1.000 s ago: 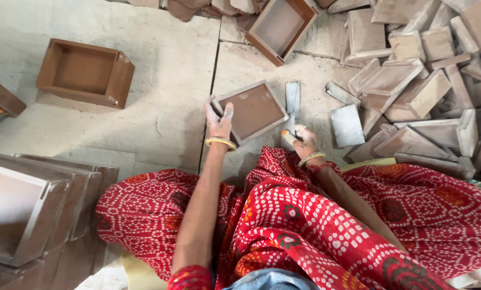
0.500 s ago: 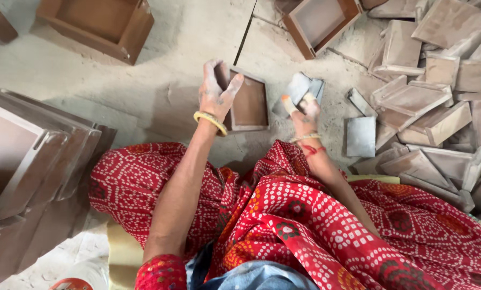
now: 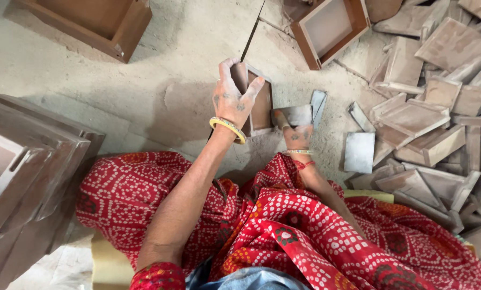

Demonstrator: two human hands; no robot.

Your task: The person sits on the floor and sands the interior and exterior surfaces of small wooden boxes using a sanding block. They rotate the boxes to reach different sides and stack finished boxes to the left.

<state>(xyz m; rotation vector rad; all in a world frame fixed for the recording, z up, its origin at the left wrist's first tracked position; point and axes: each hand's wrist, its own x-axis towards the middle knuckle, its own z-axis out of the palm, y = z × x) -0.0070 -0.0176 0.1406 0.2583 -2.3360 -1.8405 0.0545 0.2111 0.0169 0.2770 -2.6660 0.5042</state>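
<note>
Hands raised: left hand [image 3: 234, 99] grips small wooden tray [image 3: 259, 102]; right hand [image 3: 296, 135] pinches grey sanding sheet [image 3: 298, 114].

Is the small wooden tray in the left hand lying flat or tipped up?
Tipped up: the left hand holds the tray on its edge.

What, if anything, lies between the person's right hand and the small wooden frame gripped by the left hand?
Nothing visible does. The left hand grips the small wooden frame, held up on edge. The right hand holds a flat grey panel right beside that frame, with no other piece in the gap between them.
</note>
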